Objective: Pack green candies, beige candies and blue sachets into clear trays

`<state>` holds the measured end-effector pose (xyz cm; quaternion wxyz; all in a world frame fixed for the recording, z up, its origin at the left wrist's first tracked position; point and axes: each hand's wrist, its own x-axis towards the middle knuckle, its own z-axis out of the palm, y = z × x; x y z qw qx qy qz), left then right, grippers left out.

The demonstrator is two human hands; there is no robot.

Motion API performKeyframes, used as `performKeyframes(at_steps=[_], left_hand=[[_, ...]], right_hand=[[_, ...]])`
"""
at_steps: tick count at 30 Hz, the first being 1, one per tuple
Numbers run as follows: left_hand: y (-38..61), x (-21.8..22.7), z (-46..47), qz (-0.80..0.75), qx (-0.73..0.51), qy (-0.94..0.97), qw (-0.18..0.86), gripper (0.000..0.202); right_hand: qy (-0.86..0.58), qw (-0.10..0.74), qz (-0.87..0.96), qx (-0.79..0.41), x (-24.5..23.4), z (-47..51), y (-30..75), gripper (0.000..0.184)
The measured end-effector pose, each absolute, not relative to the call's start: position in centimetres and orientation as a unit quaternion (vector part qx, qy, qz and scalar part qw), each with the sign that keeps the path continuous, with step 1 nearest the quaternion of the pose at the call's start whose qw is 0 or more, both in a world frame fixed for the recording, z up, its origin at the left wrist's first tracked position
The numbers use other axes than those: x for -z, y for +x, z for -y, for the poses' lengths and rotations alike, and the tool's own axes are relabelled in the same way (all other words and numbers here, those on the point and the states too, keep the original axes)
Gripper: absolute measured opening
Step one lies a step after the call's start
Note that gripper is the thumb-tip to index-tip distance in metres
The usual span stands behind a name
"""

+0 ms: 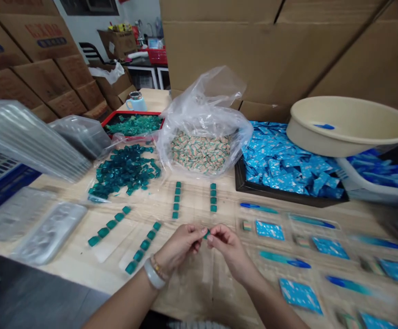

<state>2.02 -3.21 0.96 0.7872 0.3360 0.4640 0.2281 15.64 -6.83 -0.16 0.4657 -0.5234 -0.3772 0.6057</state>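
Observation:
My left hand (181,245) and my right hand (226,244) meet over the wooden table (82,260), fingertips pinched together on one small teal capsule (207,234). A pale bracelet sits on my left wrist. Clear plastic trays (140,249) on the table hold rows of teal capsules (108,225); two more rows (177,200) stand further back. A loose heap of teal capsules (125,170) lies on plastic film at the left.
An open plastic bag of small tan sachets (200,153) sits centre back. A black tray of blue packets (281,167) and a beige basin (349,125) are at right. Filled trays with blue packets (269,230) lie at right. Stacked empty clear trays (30,141) and cardboard boxes stand left.

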Motion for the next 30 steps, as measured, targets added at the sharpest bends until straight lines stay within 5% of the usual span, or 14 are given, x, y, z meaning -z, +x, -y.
performKeyframes(at_steps=[14,18,23,27,30], left_hand=[[4.1,-0.5,3.3,-0.369,-0.231,0.219,0.873,0.029],[3.8,-1.0,4.0,-0.388,-0.278,0.372,0.796,0.025],[3.2,-1.5,4.5,-0.414,-0.296,0.630,0.586,0.020],[3.5,-0.7,4.4,-0.408,-0.274,0.640,0.591,0.022],[3.7,0.1,3.6,-0.488,-0.306,0.524,0.628,0.017]], right_hand=[[-0.576,0.452,0.483,-0.480,0.6,7.8,18.3,0.023],[-0.616,0.468,0.451,-0.445,0.4,7.8,17.6,0.025],[-0.574,0.491,0.345,-0.557,0.5,8.4,16.6,0.029],[-0.565,0.489,0.344,-0.568,1.0,7.8,17.4,0.028],[-0.613,0.457,0.475,-0.435,1.6,5.9,18.4,0.022]])
